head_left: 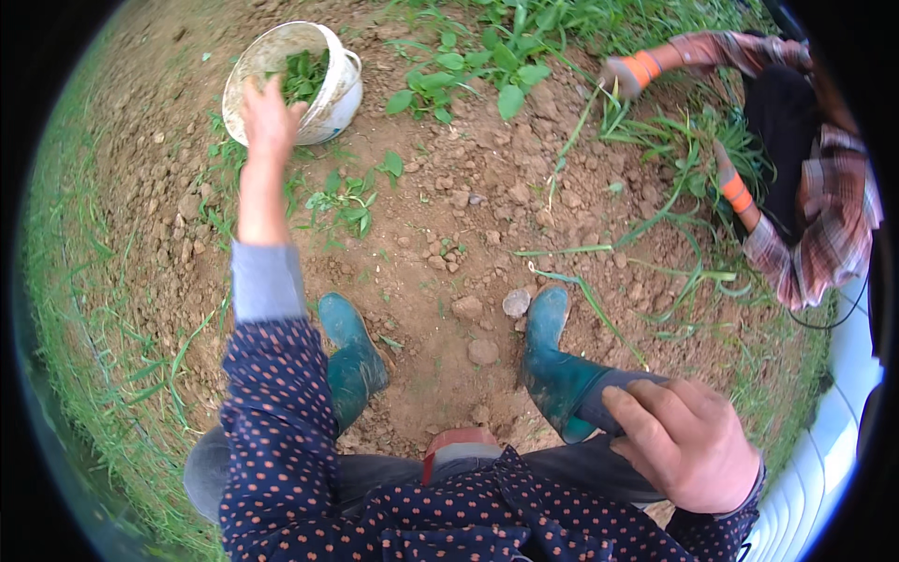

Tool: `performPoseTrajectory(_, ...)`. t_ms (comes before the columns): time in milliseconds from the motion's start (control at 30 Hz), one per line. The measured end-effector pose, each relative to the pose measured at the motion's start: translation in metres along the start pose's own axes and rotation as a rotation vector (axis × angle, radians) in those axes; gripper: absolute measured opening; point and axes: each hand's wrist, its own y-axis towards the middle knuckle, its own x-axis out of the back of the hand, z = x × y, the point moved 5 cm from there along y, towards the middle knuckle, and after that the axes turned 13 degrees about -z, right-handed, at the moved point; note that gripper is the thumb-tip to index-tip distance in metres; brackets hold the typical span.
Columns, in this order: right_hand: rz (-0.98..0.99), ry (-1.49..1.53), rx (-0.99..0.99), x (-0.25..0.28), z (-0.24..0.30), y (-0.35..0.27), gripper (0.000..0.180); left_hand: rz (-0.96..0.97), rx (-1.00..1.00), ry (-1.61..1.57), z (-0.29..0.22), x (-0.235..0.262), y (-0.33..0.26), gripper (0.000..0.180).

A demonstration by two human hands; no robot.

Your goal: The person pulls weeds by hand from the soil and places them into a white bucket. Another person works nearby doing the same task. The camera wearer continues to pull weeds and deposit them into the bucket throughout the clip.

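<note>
My left hand [270, 122] reaches to the near side of a dirty white bucket [334, 110], its fingers apart at the opening. Picked green leaves [305, 77] lie inside the bucket, which leans on its side toward me. No held item shows in that hand, though its fingertips partly overlap the bucket's inside. Over my right knee, my right hand [684, 440] rests with its fingers bent and drawn together. Nothing shows in it; the palm is hidden. Small leafy plants [346, 201] grow in the soil just nearer than the bucket.
Green rubber boots [351, 361] stand apart on cloddy brown soil [440, 347]. At the right, a co-worker's orange-cuffed gloves [629, 73] are among long grassy stalks [698, 155]. Broad-leaved plants [506, 66] grow at the far side. White sheeting [829, 431] edges the right.
</note>
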Motion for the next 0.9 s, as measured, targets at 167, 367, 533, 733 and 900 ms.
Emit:
performPoseTrajectory(167,-0.032,-0.012,-0.028,-0.001,-0.004,-0.003,0.061,0.852,-0.14,-0.777,-0.156,-0.038,-0.206,0.033)
performPoseTrajectory(367,-0.047,-0.007,-0.039,0.0,-0.003,-0.009,0.062,1.025,-0.515,-0.565,-0.261,-0.014,-0.379,0.041)
performPoseTrajectory(533,-0.127,-0.062,0.041,-0.001,-0.005,-0.011,0.042,1.196,-0.07,-0.892,-0.238,-0.034,-0.38,0.021)
performPoseTrajectory(733,-0.132,-0.041,0.001,0.003,-0.003,-0.018,0.047,1.244,0.448,-0.958,-0.143,-0.059,-0.331,0.026)
performPoseTrajectory(900,-0.076,-0.011,0.01,0.004,-0.001,-0.021,0.058,0.926,-0.314,-0.429,-0.123,-0.05,-0.348,0.021)
